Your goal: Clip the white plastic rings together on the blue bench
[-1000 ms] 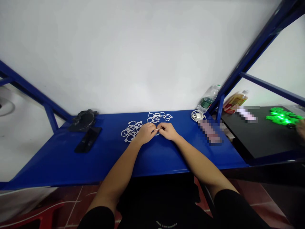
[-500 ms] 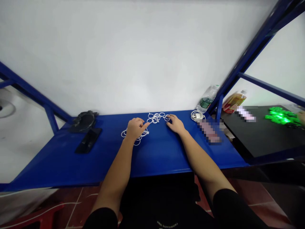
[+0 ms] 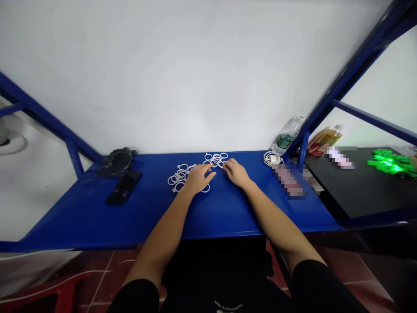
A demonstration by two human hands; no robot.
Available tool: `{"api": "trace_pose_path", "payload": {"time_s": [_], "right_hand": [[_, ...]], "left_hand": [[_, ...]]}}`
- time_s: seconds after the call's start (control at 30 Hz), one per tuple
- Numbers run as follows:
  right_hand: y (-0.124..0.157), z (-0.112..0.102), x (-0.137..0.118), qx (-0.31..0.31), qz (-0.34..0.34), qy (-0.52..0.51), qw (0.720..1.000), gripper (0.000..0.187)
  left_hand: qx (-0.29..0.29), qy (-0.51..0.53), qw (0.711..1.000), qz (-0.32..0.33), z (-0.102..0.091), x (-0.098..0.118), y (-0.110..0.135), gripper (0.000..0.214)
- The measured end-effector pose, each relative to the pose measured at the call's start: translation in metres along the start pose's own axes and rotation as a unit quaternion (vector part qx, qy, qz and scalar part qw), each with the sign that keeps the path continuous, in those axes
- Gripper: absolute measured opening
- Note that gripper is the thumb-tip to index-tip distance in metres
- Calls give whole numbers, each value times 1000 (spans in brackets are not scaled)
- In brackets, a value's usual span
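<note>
Several white rings with small eyelets, like curtain rings, lie on the blue tabletop [image 3: 224,213] in two groups. The far group of white rings [image 3: 215,158] is just beyond my hands. A larger left pile of white rings [image 3: 178,176] spreads to the left of my left hand [image 3: 198,178] and partly under it. My left thumb and fingers are apart, pointing right, with nothing visibly gripped; one ring shows below the palm. My right hand [image 3: 237,173] has its fingers curled, the tips closed at the edge of a white ring [image 3: 222,165] on the near side of the far group.
A black phone [image 3: 124,188] and a dark round item in black wrapping [image 3: 117,161] lie at left. On the right are a coiled white cable with charger [image 3: 273,159], a plastic bottle [image 3: 288,135] and a blurred-out flat object [image 3: 289,180]. Blue posts frame the table.
My left hand has moved right off the left pile, uncovering more rings. My right hand's fingers have curled and shifted slightly inward, with a ring at their tips. The view has tilted slightly.
</note>
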State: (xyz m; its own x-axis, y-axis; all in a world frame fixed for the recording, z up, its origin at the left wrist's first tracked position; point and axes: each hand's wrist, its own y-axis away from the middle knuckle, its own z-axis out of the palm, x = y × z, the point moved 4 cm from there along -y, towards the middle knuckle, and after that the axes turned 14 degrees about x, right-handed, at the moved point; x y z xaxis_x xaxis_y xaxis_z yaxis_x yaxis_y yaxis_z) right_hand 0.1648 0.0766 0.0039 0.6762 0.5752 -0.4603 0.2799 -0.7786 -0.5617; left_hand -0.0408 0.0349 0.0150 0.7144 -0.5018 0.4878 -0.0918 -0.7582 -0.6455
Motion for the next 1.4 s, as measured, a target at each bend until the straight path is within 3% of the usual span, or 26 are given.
{"api": "trace_pose_path", "payload": {"time_s": [0.13,0.27,0.37,0.47,0.67,0.8,1.13,1.4], "right_hand": [[5,-4,-32,12,-97,-68,993,17],[11,-1,-49,-9,-151,-80,985,22],[11,1,-49,-18,-157,-90,983,21],[9,-1,-40,12,-115,-98,988,23],[7,-1,-23,57,2,-120,991,54],[7,1,-17,78,62,-126,987,59],[5,11,-15,40,19,-118,992,51],[6,11,-13,43,17,-119,992,34]], "left_hand": [[16,48,995,-84,2,-5,1,44],[34,112,981,-156,5,-12,0,35],[52,135,974,-175,7,-14,0,25],[67,144,970,-184,5,-13,-1,14],[81,97,981,-145,-3,-9,-3,8],[85,76,986,-124,-5,-10,-3,11],[94,90,984,-122,-12,-12,-4,29],[82,35,994,-56,-6,-6,-5,24]]}}
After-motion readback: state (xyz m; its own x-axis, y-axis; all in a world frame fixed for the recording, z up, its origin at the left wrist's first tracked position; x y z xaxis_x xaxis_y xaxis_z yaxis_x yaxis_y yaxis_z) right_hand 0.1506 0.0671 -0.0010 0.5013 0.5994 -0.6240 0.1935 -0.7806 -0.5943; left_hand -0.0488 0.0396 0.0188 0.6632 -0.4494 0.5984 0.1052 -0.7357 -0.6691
